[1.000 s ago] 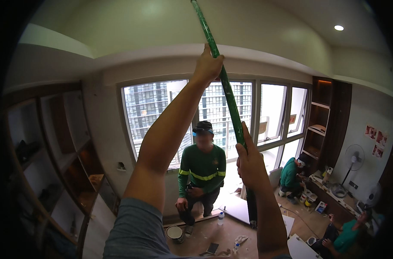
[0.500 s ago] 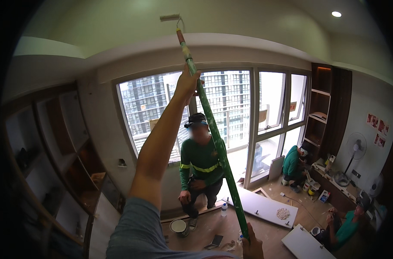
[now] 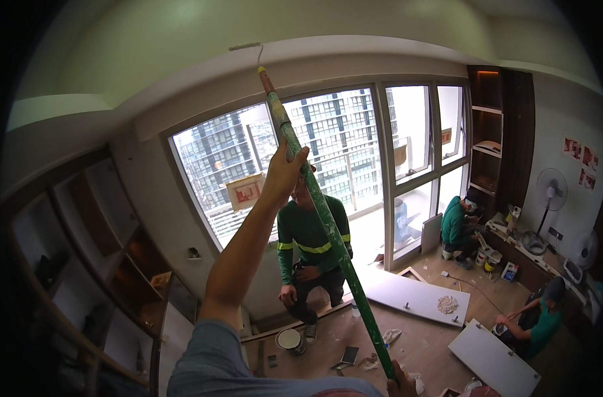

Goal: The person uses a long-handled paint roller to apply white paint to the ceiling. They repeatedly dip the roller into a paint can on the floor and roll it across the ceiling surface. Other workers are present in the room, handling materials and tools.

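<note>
Roller (image 3: 245, 46) up high, above the window (image 3: 344, 132), its head right by the edge of a pale painted surface (image 3: 341, 23); whether it's touching, I can't tell from this angle! Its long green pole (image 3: 334, 231), flecked with white, slants down across the window. Left hand (image 3: 287, 173) is up in front of the window, fingers wrapped round the pole's upper stretch. Right hand (image 3: 402, 384), well below the window, curls about the pole's lower end, partly cut off by the view. Just this side of the window, a person in a green shirt (image 3: 315, 228) shows behind the pole. Below the window stands an open paint bucket (image 3: 290, 340); below and to the window's right lies a white board (image 3: 414, 298). Right of the window, a standing fan (image 3: 552, 188).
</note>
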`<state>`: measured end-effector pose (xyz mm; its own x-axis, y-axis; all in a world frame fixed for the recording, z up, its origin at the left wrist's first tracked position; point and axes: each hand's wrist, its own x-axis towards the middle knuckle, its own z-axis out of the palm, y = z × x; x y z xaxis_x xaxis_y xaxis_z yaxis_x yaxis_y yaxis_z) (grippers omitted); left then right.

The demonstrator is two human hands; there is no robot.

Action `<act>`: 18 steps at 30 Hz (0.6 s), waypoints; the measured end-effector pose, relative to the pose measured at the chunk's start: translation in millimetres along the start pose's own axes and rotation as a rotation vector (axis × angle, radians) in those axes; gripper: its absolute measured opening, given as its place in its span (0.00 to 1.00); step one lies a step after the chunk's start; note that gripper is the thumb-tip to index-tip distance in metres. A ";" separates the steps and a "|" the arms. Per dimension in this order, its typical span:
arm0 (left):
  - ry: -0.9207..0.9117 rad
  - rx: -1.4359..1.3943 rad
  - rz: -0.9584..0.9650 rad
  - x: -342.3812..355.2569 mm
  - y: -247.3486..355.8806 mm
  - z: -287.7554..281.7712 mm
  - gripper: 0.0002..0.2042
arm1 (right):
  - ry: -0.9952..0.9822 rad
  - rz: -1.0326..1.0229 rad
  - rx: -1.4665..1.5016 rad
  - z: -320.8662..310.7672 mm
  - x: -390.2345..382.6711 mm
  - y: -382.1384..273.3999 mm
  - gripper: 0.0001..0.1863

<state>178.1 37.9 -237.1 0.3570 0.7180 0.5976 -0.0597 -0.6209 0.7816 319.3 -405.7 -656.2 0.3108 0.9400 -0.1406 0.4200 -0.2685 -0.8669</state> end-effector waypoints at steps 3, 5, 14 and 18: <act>0.043 0.015 -0.014 9.1 14.0 6.9 0.35 | 0.027 -0.062 0.012 -1.6 10.3 -16.6 0.27; 0.065 0.034 -0.051 16.1 13.0 1.3 0.35 | 0.045 -0.120 0.027 -1.2 16.8 -30.6 0.26; 0.087 0.088 0.143 32.0 76.1 39.5 0.41 | 0.152 -0.445 0.148 -47.6 75.7 -196.3 0.35; 0.109 0.151 0.434 54.9 83.3 35.0 0.40 | 0.191 -0.545 0.136 -89.5 107.6 -293.5 0.32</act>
<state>225.4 14.6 -145.4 0.2290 0.4061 0.8847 -0.0422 -0.9038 0.4258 305.9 -244.6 -374.1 0.2343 0.8767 0.4201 0.4528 0.2839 -0.8452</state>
